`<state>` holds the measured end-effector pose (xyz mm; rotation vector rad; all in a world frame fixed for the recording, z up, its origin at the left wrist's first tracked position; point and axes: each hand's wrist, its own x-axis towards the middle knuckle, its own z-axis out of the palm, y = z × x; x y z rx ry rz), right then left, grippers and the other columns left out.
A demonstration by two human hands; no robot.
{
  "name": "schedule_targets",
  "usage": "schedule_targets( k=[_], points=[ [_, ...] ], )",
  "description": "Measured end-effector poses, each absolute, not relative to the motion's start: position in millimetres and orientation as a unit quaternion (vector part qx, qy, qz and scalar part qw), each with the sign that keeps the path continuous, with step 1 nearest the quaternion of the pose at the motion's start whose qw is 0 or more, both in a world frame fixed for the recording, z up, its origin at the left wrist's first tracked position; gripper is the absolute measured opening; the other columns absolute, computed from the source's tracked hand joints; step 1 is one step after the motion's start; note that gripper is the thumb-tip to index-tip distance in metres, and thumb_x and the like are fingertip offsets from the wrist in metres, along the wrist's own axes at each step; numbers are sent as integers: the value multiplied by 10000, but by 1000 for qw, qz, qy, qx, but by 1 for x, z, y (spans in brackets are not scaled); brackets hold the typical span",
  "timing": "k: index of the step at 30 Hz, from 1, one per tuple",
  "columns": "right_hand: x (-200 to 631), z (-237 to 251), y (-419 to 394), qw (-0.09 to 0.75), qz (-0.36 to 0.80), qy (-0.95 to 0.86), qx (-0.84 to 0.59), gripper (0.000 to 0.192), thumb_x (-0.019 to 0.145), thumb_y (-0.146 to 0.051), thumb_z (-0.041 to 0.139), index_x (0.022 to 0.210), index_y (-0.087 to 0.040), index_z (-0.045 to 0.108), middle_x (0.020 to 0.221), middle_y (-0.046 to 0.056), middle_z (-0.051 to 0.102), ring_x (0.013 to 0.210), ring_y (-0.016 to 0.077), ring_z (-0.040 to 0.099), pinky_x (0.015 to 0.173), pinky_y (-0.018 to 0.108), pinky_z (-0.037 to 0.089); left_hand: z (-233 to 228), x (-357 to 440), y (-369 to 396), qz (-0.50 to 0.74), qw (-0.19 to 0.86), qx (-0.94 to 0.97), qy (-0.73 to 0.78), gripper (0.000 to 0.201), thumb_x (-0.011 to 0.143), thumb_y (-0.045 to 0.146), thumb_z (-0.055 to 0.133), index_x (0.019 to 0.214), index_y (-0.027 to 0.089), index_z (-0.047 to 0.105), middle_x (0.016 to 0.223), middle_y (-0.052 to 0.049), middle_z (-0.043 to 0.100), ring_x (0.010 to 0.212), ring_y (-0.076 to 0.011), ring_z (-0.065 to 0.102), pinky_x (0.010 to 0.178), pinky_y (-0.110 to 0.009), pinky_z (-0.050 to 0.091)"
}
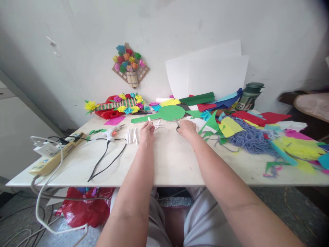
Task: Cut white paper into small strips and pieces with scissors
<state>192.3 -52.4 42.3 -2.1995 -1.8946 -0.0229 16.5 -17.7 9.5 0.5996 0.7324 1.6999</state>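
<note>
My left hand (147,132) is closed on a short white stick (149,119) whose tip pokes up past the fingers. A pair of scissors (177,122) is gripped in my right hand (187,128), with the blades pointing up and to the left. Several similar white sticks (132,136) lie side by side left of my left hand, and a few more (159,125) rest between the hands. Just beyond both hands lies a flat green paddle-shaped piece (171,113) with a long handle.
To the left lie a glue gun (111,134) with a black cord and a power strip (58,154). Blue-grey yarn (248,137) and coloured paper scraps (295,149) cover the right side. A decorated guitar-shaped craft (120,104) and a dark green jar (250,96) stand behind.
</note>
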Motion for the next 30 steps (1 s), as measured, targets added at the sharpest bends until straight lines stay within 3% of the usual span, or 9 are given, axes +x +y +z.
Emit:
schedule_targets(
  k=[9,18,21,26,30],
  points=[
    [191,42,-53,121,-9,-637,-761,319,764,-298,493,1009,-164,648,1011,139,654,928,246,613,728,296,444,10,17,-19,715,589,243,288,144,646,44,606,759,127,572,681,-8,594,542,-47,536,563,-167,436],
    [189,41,-59,147,-17,-668,-730,385,780,-432,450,1032,-207,635,1029,112,651,963,271,599,757,345,433,7,14,-15,707,577,255,319,121,648,114,570,766,137,561,679,-1,580,548,-56,527,539,-174,421],
    [187,40,-58,149,-23,-667,-730,402,769,-459,458,1014,-197,640,1017,117,653,958,272,601,750,339,436,5,13,-14,707,483,321,404,151,644,179,600,790,143,584,722,-11,599,610,-80,545,585,-203,436],
    [189,40,-55,132,-17,-653,-746,401,721,-387,535,1029,-149,633,1014,148,649,946,268,606,721,313,443,3,9,-9,602,171,504,595,176,682,233,582,827,160,651,773,-40,649,756,-159,585,751,-289,445],
    [191,39,-53,115,-5,-656,-746,347,713,-348,547,974,-150,662,1003,143,654,947,269,608,717,307,446,2,6,-7,515,93,563,640,204,707,192,553,867,169,676,853,-53,682,837,-176,605,833,-289,427]
  ],
)
